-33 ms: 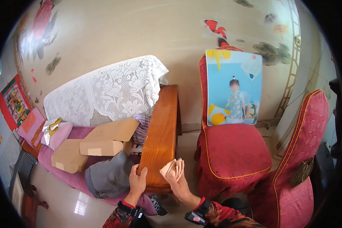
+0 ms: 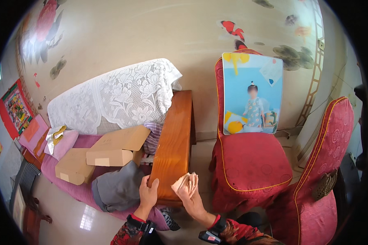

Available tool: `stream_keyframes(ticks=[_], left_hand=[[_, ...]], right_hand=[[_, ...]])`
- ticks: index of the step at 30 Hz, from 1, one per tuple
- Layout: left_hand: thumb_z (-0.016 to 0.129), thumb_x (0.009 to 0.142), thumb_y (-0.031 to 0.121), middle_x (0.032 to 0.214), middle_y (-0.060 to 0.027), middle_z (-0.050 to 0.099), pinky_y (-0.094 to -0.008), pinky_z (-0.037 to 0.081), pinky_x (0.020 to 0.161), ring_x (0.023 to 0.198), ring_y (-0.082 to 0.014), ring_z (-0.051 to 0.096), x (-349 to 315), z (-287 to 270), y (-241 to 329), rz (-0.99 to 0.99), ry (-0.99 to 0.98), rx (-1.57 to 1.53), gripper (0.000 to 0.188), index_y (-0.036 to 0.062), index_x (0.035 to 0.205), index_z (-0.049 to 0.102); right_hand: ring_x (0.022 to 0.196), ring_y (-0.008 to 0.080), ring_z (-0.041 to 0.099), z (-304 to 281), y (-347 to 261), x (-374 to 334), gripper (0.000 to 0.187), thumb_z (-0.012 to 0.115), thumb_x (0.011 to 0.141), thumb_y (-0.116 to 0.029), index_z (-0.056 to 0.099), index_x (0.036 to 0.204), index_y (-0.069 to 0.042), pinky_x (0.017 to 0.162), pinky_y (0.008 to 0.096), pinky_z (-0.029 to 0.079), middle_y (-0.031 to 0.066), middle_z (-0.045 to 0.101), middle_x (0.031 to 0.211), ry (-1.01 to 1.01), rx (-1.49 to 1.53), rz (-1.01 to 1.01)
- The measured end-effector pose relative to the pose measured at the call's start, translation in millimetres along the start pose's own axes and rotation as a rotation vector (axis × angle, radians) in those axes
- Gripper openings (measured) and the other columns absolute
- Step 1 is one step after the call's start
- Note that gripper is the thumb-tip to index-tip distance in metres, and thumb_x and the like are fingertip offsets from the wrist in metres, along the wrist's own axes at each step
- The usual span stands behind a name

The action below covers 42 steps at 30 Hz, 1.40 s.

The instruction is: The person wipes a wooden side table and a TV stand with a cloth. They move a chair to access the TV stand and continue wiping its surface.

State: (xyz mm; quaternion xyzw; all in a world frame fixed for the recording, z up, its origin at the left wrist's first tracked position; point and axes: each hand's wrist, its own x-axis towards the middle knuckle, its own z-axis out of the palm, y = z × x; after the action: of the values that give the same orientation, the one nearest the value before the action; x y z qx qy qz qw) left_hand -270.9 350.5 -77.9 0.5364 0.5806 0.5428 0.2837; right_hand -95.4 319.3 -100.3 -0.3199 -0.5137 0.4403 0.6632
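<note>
My left hand (image 2: pixel 148 194) rests with fingers curled over the near left corner of a long, glossy wooden armrest (image 2: pixel 173 139). My right hand (image 2: pixel 192 200) is raised just beside the armrest's near end and is shut on a crumpled pinkish-beige cloth (image 2: pixel 185 182). The cloth hangs over the armrest's near right corner. Both forearms come in from the lower edge in red patterned sleeves, with a dark band on each wrist.
Left of the armrest, a sofa under a white lace cover (image 2: pixel 114 98) holds two cardboard boxes (image 2: pixel 116 148) (image 2: pixel 73 166) and a grey garment (image 2: pixel 118 188). A red chair (image 2: pixel 249 167) on the right carries a leaning picture panel (image 2: pixel 252 94). A second red chair (image 2: pixel 323 192) stands nearer.
</note>
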Motion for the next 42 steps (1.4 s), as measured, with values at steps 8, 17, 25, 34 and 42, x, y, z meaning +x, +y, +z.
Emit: stream_keyframes(ticks=[8, 17, 25, 34, 42], left_hand=[[0.068, 0.094, 0.021, 0.104, -0.013, 0.07, -0.0315, 0.051, 0.085, 0.094, -0.0178, 0.065, -1, -1, -1, -0.003, -0.001, -0.002, 0.035, -0.0027, 0.118, 0.059], [0.069, 0.093, 0.021, 0.108, -0.017, 0.07, -0.033, 0.051, 0.088, 0.099, -0.0215, 0.066, -2, -2, -2, -0.047, -0.016, -0.034, 0.039, -0.0031, 0.12, 0.057], [0.067, 0.093, 0.016, 0.108, -0.0138, 0.069, -0.0318, 0.051, 0.088, 0.098, -0.0179, 0.065, -4, -4, 6, -0.078, -0.023, -0.053, 0.035, -0.0033, 0.121, 0.058], [0.069, 0.093, 0.03, 0.102, -0.0235, 0.072, -0.0366, 0.054, 0.084, 0.096, -0.0315, 0.071, -4, -3, -2, -0.014, 0.023, -0.054, 0.045, -0.0045, 0.12, 0.058], [0.051, 0.104, 0.034, 0.11, -0.0048, 0.06, -0.0244, 0.045, 0.09, 0.1, -0.011, 0.055, -7, -8, -24, 0.088, -0.078, -0.4, 0.041, -0.0014, 0.125, 0.054]], right_hand=[[0.133, 0.0287, 0.043, -5, 18, 15, 0.07, 0.058, 0.098, -0.018, 0.019, 0.15, 0.009, 0.114, 0.04, 0.032, 0.0203, 0.041, 0.142, -0.007, -0.251, -0.085], [0.139, 0.0457, 0.036, -54, 83, 195, 0.067, 0.061, 0.095, -0.021, 0.031, 0.151, 0.001, 0.116, 0.0488, 0.03, 0.0294, 0.039, 0.147, -0.219, -0.526, -0.334], [0.136, 0.0388, 0.042, -75, 107, 331, 0.05, 0.053, 0.099, -0.024, 0.044, 0.141, 0.002, 0.118, 0.042, 0.028, 0.0225, 0.039, 0.153, -0.45, -1.317, -0.459], [0.111, 0.0367, 0.054, -21, 15, 247, 0.044, 0.062, 0.09, -0.039, 0.063, 0.127, -0.015, 0.103, 0.0487, 0.04, 0.0127, 0.059, 0.115, -0.636, -1.181, -0.754], [0.137, 0.0394, 0.044, 22, -52, 79, 0.058, 0.07, 0.088, -0.037, 0.056, 0.14, -0.017, 0.116, 0.0511, 0.033, 0.0126, 0.049, 0.146, -1.009, -0.886, -0.521]])
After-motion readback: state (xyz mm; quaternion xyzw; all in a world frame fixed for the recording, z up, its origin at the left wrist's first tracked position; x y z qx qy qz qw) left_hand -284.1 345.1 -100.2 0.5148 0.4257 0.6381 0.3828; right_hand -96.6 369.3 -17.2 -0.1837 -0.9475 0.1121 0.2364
